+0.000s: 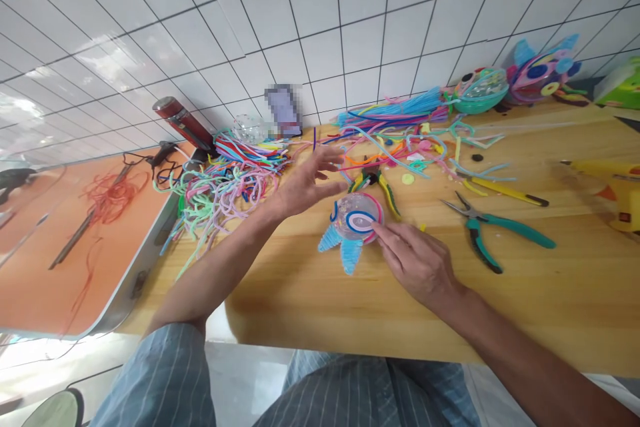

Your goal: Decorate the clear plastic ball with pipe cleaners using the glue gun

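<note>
A clear plastic ball [345, 209] sits on the wooden table, with two light blue fuzzy pipe-cleaner fins [351, 256] pointing toward me and a pink strip along its edge. On its face lies a pipe-cleaner oval [361, 221], blue outside and pale inside. My right hand [417, 257] pinches the oval's right end against the ball. Fingers apart and holding nothing, my left hand [313, 181] hovers just beyond and left of the ball. Behind the ball lie yellow-and-black handled pliers [388, 193], partly hidden by it.
Loose pipe cleaners [220, 193] heap at left beside a dark red thermos [183, 121]. A pipe-cleaner bundle [395, 110] and decorated balls [480, 90] stand by the tiled wall. Teal-handled pliers [515, 227], a yellow craft knife [505, 191] and a yellow glue gun [613, 190] lie at right.
</note>
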The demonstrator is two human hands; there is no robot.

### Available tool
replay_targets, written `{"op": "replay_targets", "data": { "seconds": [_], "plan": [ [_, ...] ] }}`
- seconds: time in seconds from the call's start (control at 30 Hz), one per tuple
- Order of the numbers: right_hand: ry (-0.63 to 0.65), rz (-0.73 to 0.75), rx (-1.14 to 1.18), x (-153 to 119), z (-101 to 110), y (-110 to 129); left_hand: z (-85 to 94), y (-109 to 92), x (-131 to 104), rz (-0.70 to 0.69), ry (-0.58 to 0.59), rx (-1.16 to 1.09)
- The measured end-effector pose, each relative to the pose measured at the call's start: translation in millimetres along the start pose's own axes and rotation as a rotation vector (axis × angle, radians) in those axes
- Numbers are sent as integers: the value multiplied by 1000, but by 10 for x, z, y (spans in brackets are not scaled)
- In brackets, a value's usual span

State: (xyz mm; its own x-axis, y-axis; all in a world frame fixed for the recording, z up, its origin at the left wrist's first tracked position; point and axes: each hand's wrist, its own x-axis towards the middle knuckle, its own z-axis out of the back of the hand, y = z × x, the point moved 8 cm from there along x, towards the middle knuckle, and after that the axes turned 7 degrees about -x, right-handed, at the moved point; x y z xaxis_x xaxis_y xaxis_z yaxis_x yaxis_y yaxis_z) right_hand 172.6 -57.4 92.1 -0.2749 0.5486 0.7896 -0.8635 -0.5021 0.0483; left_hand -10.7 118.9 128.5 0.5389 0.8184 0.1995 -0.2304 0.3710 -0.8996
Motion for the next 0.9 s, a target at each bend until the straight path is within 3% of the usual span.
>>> {"op": "replay_targets", "data": {
  "seconds": [0.07,0.13,0.33,0.9],
  "plan": [
    [3,3,1,1,3,2,-256,-64,-12,-24,254,56],
    [13,0,0,6,0,3,-459,-117,-55,-37,430,89],
    [22,-9,20,12,2,-3,-703,-84,-96,41,618,92],
    [41,1,90,-30,-10,-22,-604,9,-369,151,344,39]
  ]
}}
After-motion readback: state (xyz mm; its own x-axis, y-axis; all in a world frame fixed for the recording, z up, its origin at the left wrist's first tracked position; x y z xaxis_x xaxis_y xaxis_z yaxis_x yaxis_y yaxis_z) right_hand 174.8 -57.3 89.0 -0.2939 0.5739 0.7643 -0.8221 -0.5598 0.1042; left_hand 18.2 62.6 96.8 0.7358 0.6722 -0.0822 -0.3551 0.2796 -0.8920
